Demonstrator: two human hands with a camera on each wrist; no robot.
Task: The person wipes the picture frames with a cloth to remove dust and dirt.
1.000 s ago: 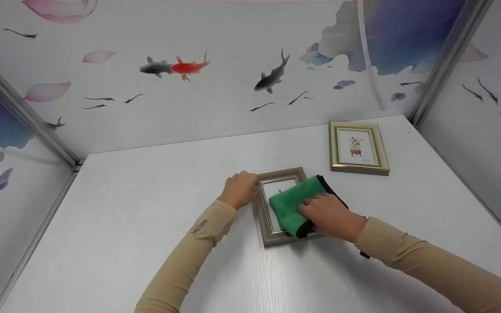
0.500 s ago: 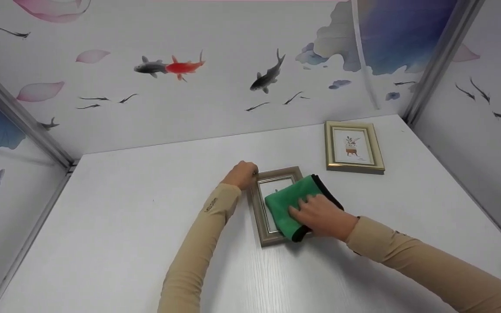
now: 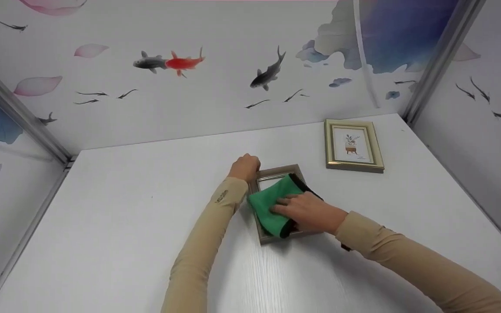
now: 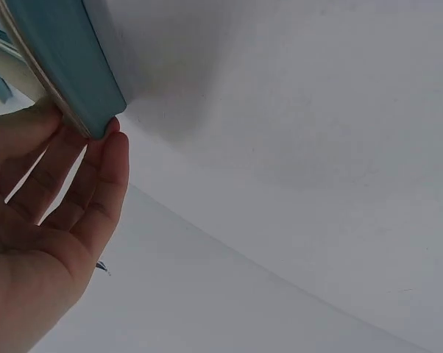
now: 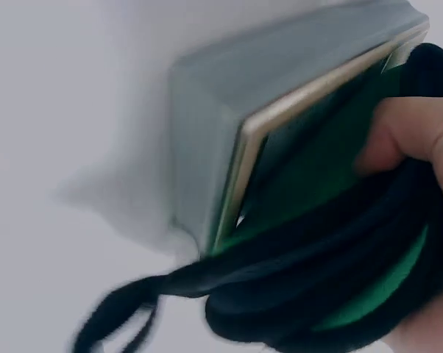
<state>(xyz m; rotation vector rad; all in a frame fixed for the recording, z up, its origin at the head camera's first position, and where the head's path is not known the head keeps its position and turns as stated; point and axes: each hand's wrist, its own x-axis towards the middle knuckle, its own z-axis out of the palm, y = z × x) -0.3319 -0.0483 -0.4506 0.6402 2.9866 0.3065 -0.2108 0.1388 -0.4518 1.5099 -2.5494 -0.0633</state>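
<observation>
A taupe picture frame point(image 3: 269, 239) lies face up on the white table. At its upper left corner is my left hand point(image 3: 245, 167); in the left wrist view, the thumb and fingers of that hand point(image 4: 52, 213) pinch the frame's edge point(image 4: 67, 66). My right hand point(image 3: 313, 211) holds a folded green cloth point(image 3: 270, 200) with black edging against the frame's glass, covering most of the picture. The right wrist view shows the thumb point(image 5: 402, 132) on the bunched cloth point(image 5: 317, 257), whose dark loop hangs past the frame's corner.
A gold picture frame point(image 3: 376, 148) with a plant drawing lies at the back right of the white table point(image 3: 124, 217). Panels painted with fish point(image 3: 185, 63) and petals enclose the table at the back and both sides.
The right hand has slid the cloth leftward over the glass, covering more of the picture. My left hand has shifted upward along the frame's left edge to the corner.
</observation>
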